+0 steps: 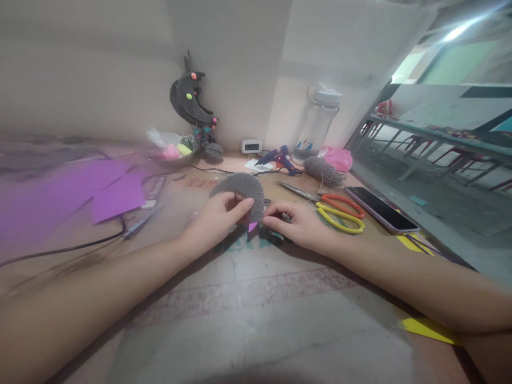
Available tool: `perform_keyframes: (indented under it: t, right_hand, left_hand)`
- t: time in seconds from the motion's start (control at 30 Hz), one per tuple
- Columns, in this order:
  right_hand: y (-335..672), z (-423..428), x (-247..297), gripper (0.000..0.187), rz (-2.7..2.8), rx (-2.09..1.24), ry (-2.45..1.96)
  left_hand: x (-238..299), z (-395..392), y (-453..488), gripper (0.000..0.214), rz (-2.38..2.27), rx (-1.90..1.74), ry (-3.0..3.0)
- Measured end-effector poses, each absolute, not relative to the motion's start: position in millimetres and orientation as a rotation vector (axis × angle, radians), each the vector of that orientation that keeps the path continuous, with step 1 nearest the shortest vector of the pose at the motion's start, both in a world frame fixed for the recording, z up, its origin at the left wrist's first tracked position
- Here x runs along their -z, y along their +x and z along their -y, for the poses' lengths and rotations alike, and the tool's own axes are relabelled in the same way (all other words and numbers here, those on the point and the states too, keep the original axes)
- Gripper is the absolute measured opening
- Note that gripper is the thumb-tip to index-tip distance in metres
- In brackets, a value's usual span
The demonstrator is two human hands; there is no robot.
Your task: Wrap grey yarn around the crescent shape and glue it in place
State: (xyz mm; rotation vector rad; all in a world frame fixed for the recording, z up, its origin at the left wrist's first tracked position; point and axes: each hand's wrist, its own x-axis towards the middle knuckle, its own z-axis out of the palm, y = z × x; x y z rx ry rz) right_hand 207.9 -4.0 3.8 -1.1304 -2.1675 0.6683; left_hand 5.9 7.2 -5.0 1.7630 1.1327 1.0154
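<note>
I have a crescent wrapped in ribbed grey yarn (245,184) above the worn, smooth tabletop (240,336), a flat violet point (253,227) poking out at its lower end. The left hand (216,214) pinches the crescent, thumb pressed on the windings and the other fingers curled at its inner edge. The right hand (298,223) has thumb and fingertips drawn together just beside the violet point; I can't tell whether a strand sits between them. Beyond it lie a fuzzy grey yarn skein (323,169), an orange plastic scissor handle (330,200) and a glossy black phone (382,209). Reddish printing (244,293) bands the tabletop, probably lettering or pattern, too blurred for me to read.
</note>
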Motion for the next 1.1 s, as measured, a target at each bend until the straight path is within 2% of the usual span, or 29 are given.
perform_keyframes:
  t: [0.73, 0.93, 1.1]
  right_hand:
    - [209.8, 3.6, -3.0, 0.019, 2.127, -0.702, -1.13]
    - [212.7, 1.9, -5.4, 0.03, 2.106, -0.798, -1.053]
    - [212.6, 0.2, -1.6, 0.025, 2.036, -0.853, -1.093]
  left_hand:
    - [-0.4, -4.9, 7.7, 0.034, -1.133, -0.933, 1.703]
    - [1.1, -4.6, 6.8, 0.034, -1.088, -0.963, 1.734]
    - [1.7, -3.5, 6.2, 0.036, -1.088, -0.939, 1.78]
